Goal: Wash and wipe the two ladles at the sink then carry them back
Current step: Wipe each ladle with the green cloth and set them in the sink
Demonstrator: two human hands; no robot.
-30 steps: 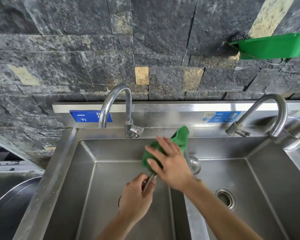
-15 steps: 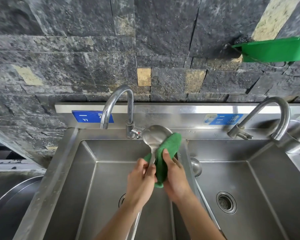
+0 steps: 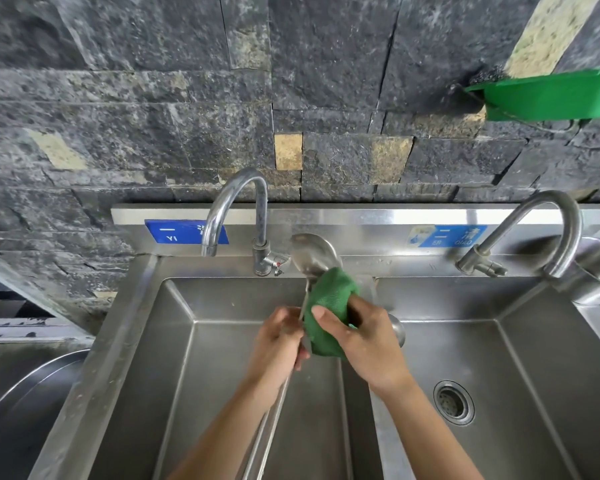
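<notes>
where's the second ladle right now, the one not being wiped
In the head view its bowl peeks out just behind the right hand, resting by the divider at the right basin's near-left edge.

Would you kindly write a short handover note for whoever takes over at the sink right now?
Left hand: grips the ladle by its handle, bowl up, over the left basin.
Right hand: presses the green cloth against the handle just below the bowl.
Second ladle: its bowl peeks out behind the right hand, by the basin divider.
Both taps look off.
Done: not clear from this view.
Left: finish wiping this ladle, clean the second, carry both back.
</notes>
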